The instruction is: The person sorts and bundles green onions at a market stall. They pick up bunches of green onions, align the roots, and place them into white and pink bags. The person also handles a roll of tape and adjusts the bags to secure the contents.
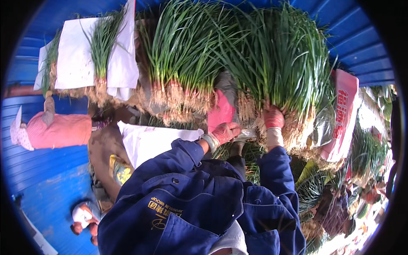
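Both my hands wear red knit gloves with pale cuffs. My right hand [274, 118] is closed around the lower stems of green onions [287, 63], whose fibrous roots hang below it. To its left, my left hand [225, 133] is bent with its fingertips near crumpled clear plastic [247, 134]; whether it holds anything is unclear. Pink sheeting [220, 110] lies just beyond it. Another dense row of green onions [185, 60] stands upright at the upper middle, with pinkish stem bases and tan roots.
White sheets [78, 52] cover part of the row at left, and another white sheet [156, 140] lies beside my left sleeve. At far left a person in pink [60, 129] reaches to the row. A printed pink sack [341, 114] is at right. People sit at lower left [84, 216].
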Action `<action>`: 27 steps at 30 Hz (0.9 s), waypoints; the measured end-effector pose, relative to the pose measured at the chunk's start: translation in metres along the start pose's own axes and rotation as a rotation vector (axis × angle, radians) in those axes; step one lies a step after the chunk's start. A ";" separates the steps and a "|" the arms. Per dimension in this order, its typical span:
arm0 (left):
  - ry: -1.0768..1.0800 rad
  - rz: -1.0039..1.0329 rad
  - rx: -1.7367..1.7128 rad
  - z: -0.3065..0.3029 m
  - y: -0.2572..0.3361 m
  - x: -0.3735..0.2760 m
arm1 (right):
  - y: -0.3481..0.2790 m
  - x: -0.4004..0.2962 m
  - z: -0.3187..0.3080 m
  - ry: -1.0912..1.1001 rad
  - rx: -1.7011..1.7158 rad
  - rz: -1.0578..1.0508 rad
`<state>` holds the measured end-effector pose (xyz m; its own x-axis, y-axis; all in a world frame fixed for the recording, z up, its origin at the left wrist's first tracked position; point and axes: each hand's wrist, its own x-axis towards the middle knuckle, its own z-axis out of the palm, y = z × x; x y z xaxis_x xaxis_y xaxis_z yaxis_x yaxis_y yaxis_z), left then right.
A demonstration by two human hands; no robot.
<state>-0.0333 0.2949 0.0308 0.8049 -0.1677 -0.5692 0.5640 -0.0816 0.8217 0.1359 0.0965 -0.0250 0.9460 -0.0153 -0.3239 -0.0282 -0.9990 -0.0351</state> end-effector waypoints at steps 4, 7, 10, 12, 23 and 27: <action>0.207 0.270 0.110 0.008 0.023 0.014 | 0.023 -0.009 -0.050 -0.042 0.176 -0.172; 0.070 0.440 -0.267 0.031 0.038 0.045 | 0.018 -0.045 -0.067 0.188 0.080 -0.334; -0.045 0.355 -0.408 0.043 0.066 0.062 | 0.000 -0.100 -0.060 0.233 0.151 -0.390; 0.080 0.113 -0.782 0.053 0.062 0.070 | -0.003 -0.125 -0.040 0.159 0.391 -0.489; -0.105 0.075 -0.904 0.036 0.049 -0.006 | -0.026 -0.076 0.004 -1.128 2.101 -0.384; -0.211 0.047 -1.047 0.037 0.033 -0.023 | -0.053 -0.094 -0.002 -1.232 2.265 -0.140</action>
<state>-0.0396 0.2600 0.0717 0.8383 -0.3235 -0.4388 0.4916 0.7966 0.3518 0.0495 0.1508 0.0094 0.5120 0.7995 -0.3142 -0.8581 0.4595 -0.2291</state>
